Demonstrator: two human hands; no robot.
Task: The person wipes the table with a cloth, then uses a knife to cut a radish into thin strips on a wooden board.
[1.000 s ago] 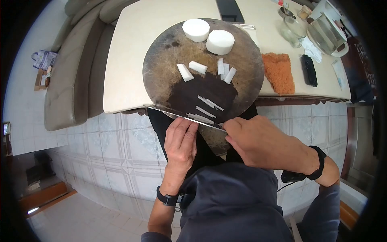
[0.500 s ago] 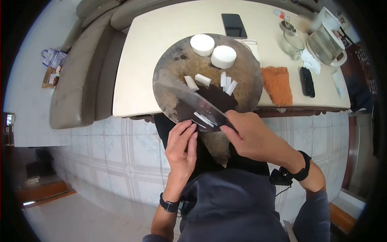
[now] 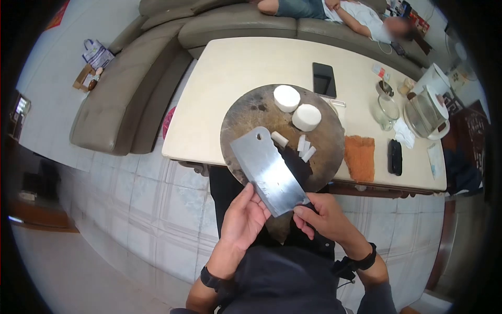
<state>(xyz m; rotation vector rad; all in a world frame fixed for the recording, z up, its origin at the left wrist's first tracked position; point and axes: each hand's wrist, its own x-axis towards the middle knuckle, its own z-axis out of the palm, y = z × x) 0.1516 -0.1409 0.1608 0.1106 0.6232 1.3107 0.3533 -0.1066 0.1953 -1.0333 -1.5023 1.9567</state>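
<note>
My right hand grips the dark handle of a cleaver, its broad steel face turned up over the near part of the round wooden chopping board. At the blade's lower left edge, my left hand has its palm upward and its thumb against the metal, its fingertips partly hidden by the blade. Two thick white rounds, a left one and a right one, sit toward the far side of the board. Between them and the cleaver lie several cut white sticks.
The cream table carries a phone, an orange cloth, a black case, a glass cup and a glass kettle. Behind it, a person lies on the grey sofa.
The cleaver has turned from edge-down on the board to face-up, hiding the near strips and one stick. My left hand has rolled palm upward. The view has shifted, bringing the person on the sofa into sight.
</note>
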